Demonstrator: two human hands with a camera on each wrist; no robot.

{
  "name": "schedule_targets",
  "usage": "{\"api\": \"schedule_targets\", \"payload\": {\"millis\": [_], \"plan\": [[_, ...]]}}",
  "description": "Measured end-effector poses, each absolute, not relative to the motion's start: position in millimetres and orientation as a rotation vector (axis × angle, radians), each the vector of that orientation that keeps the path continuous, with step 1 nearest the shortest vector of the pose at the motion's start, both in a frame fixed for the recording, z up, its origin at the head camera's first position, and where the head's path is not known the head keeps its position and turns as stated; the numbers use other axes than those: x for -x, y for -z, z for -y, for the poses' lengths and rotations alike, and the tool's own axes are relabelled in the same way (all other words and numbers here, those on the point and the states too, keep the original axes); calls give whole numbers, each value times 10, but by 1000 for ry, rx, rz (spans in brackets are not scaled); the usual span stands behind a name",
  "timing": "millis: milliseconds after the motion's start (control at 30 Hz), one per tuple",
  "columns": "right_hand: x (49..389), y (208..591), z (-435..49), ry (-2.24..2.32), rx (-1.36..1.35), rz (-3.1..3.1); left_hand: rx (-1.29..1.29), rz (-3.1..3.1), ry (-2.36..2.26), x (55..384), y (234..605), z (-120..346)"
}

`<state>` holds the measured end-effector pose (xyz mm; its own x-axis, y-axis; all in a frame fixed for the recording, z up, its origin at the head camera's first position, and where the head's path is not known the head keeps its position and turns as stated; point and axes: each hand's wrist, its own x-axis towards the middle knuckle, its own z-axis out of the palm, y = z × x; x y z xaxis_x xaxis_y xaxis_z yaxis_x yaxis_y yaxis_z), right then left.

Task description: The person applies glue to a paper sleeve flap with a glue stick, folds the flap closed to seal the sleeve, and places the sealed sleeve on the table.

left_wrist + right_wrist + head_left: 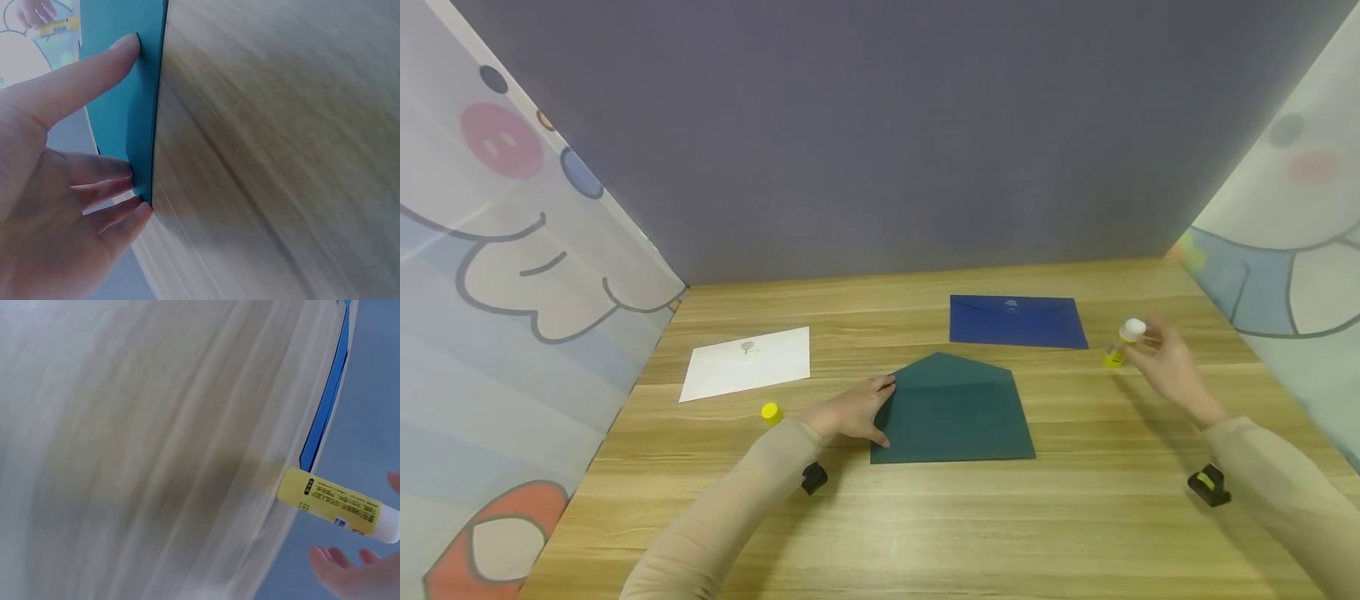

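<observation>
Steadying a dark green paper envelope (962,425), poised around a yellow-and-white cylindrical glue stick (328,499)

Resting the left hand (850,410) on the envelope's left side, with the thumb on its face and the fingertips at its edge; spread and loose, pressing rather than clenched. Holding the right hand (1168,367) curved around the glue stick, with a visible gap between fingertips and barrel in the right wrist view; apparently released, not grasping.

Lying flat near the middle of the pale wood-grain table (925,533): the envelope, with its pointed flap (951,371) spread away from the person. Standing on end, white part uppermost, just beside the rectangular blue paper envelope (1018,323): the glue stick. Over to the left, near the sleeve: a small round yellow cap (771,412), below a rectangular white paper envelope (748,371).

Judging by this layout, at the step of keeping the paper still while either taking up or setting down the glue; impossible to tell which. Calling next, probably, for a firm pinch on the barrel in case of an unglued flap, or otherwise for bringing the right hand over to fold and press.
</observation>
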<state>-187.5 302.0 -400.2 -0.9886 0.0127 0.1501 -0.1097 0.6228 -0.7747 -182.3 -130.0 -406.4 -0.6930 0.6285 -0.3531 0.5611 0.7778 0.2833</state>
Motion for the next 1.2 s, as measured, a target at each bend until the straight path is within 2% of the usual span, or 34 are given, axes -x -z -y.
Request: {"api": "schedule_targets", "payload": {"millis": [533,1200], "plan": [[1902,4080,-3030,-1419,136,2780,-866,-2516,-235,1811,4058,1301],[1934,4085,-2983,-1398,76,2735,-853,-2516,-249,1815,4064,1304]]}}
